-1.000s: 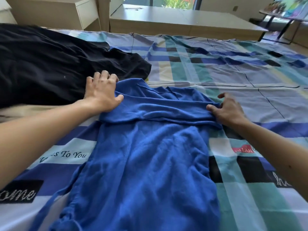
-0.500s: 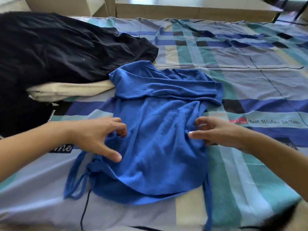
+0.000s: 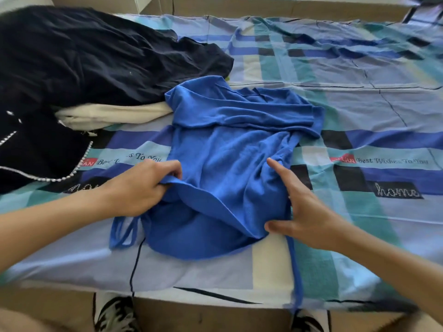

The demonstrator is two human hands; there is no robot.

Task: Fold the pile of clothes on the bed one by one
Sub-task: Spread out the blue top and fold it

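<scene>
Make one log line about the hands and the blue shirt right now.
left hand: grips blue shirt edge | right hand: open, touching it | step: folding, not finished

Only readable stuff is printed on the plaid bedsheet (image 3: 359,104). On the right it says "Best Wishes To You" (image 3: 392,161) in dark script on a pale blue stripe. Just left of that is a little red tag (image 3: 342,159) with white letters ending in "AN", rest too blurry. The same line repeats on the left with a second red tag (image 3: 88,162), but only "Be… s To You" comes through. Below the right one, "home" (image 3: 396,190) sits in white cursive on a black block. There's more white script by the left hand (image 3: 141,188), mostly covered, can't read it.
</scene>
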